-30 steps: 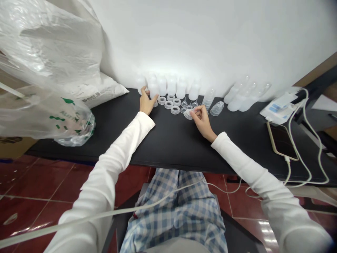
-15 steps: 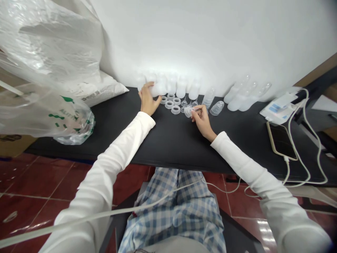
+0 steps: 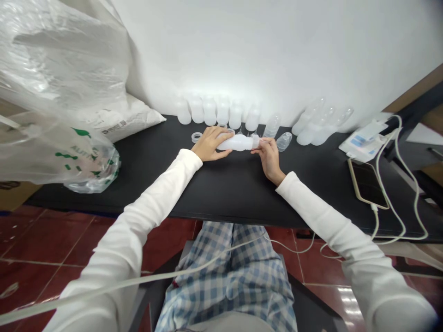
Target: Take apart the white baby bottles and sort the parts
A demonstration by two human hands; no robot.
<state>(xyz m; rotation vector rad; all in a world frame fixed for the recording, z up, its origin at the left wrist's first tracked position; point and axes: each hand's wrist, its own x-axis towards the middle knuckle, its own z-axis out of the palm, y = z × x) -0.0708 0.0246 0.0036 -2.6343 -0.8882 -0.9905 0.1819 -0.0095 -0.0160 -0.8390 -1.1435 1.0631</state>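
Note:
My left hand (image 3: 212, 144) is closed around a milky white baby bottle (image 3: 235, 142), which lies sideways above the black table. At the bottle's right end, my right hand (image 3: 270, 157) pinches a clear bottle nipple in a ring (image 3: 255, 141), held against the mouth. Whether the two are threaded together I cannot tell. Behind my hands stands a row of several white bottles (image 3: 209, 110) along the wall. One loose collar ring (image 3: 197, 137) sits left of my left hand; other rings and nipples are partly hidden. Clear caps (image 3: 284, 141) are right of the nipple.
Several capped bottles (image 3: 313, 124) stand at the right by the wall. Farther right are a white box (image 3: 363, 140), a phone (image 3: 368, 184) and white cables (image 3: 401, 184). Plastic bags (image 3: 86, 157) crowd the left end of the black table (image 3: 221, 191).
My left hand has taken a bottle from the row and brought it right and towards me. The bottle's mouth now meets the nipple and ring in my right hand, which has barely moved.

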